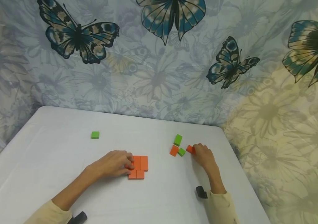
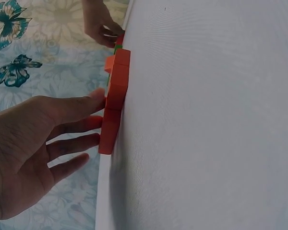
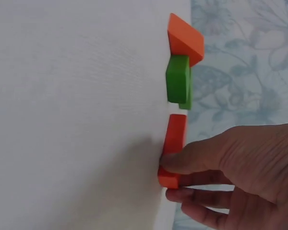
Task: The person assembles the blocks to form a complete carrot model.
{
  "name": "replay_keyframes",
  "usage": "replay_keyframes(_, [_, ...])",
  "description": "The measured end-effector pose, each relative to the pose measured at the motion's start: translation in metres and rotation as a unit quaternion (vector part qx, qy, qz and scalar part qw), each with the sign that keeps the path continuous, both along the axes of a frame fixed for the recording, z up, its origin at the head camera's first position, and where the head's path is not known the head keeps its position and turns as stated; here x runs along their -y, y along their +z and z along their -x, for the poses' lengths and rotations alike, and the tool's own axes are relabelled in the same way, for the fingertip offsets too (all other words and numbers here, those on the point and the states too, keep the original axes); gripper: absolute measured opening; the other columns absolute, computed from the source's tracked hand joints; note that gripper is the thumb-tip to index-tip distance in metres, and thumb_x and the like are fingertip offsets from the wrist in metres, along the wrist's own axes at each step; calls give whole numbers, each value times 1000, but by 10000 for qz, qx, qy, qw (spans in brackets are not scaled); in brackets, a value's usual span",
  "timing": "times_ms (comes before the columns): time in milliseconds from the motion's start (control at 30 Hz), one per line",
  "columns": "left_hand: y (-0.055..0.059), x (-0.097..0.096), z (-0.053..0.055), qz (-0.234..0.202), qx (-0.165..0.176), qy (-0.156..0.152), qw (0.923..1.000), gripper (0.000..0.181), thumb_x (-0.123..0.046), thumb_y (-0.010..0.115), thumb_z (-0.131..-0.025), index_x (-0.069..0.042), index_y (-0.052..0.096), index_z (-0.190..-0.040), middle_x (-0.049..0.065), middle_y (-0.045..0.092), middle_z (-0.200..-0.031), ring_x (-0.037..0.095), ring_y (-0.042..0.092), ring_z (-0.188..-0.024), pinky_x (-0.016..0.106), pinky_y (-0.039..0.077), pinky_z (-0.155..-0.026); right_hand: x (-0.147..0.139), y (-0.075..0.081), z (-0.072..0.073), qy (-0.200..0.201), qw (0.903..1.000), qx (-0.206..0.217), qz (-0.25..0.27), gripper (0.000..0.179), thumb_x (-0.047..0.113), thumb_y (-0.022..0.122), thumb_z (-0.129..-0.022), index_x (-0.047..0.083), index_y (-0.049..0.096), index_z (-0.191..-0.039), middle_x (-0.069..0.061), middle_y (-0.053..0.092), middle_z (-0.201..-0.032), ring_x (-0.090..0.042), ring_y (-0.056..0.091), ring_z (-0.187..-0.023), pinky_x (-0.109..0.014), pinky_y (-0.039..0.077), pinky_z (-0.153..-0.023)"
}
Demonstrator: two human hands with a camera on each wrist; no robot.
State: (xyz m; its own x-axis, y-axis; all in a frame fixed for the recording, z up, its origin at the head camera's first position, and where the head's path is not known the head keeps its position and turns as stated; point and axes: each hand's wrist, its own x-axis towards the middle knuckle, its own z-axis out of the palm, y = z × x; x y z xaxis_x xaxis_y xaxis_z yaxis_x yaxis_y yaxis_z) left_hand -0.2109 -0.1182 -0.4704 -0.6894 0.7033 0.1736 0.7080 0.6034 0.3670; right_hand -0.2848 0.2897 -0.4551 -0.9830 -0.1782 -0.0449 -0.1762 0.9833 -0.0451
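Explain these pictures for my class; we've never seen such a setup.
No machine here: these are a person's bare left hand and right hand. The wide picture comes from a head camera; the others come from one camera on each wrist.

On the white table lie a patch of flat orange rectangular blocks, a lone small green block at left and, at right, two green blocks beside a loose orange block. The left hand's fingertips touch the patch; the right hand pinches another orange rectangular block.
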Motion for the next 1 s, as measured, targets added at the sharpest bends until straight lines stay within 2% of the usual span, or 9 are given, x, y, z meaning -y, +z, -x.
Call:
replay_keyframes(100, [0,-2,0,15,17,20,10000,23,-26,86,-86,-20,85,-108,-7,72,-103,14,68,-97,32,57,-85,-1,-1,-3,-157,9997,-211,-23,21,-2,69,-89,-7,72,-109,-18,68,-91,-34,65,-82,-50,58,-77])
replay_keyframes(267, [0,-5,-1,61,-18,69,10000,25,-26,89,-83,-20,85,-107,-7,72,-102,14,68,-96,32,57,-84,-1,6,-16,-129,9986,-504,106,23,-5,72,-85,-8,73,-108,-20,69,-94,-34,64,-84,-51,59,-79])
replay_keyframes(433, [0,-6,-1,54,-52,85,9999,24,-27,89,-83,-20,85,-106,-7,72,-103,14,68,-97,32,58,-84,7,25,-33,199,9940,-1016,361,27,-6,79,-80,-7,74,-107,-18,70,-95,-33,65,-84,-49,59,-77])
replay_keyframes(567, [-1,-5,-1,88,16,151,9998,25,-28,89,-83,-21,85,-106,-7,72,-103,14,68,-98,33,58,-86,20,37,-45,634,9867,-1281,769,29,-5,82,-80,-4,75,-108,-13,71,-94,-26,63,-82,-44,60,-74])
replay_keyframes(767, [-3,-3,-1,73,-31,126,9999,25,-28,89,-83,-20,85,-106,-7,72,-103,13,68,-96,31,58,-84,49,41,-67,1445,9757,-1010,1299,35,-2,86,-79,0,75,-112,-7,74,-100,-20,67,-88,-38,61,-81])
replay_keyframes(1000, [-3,-3,0,81,16,138,9999,24,-28,89,-84,-20,85,-106,-7,72,-103,13,68,-98,32,58,-85,86,39,-95,2566,9579,-329,1248,32,7,86,-84,12,75,-114,4,75,-104,-10,67,-94,-29,61,-87])
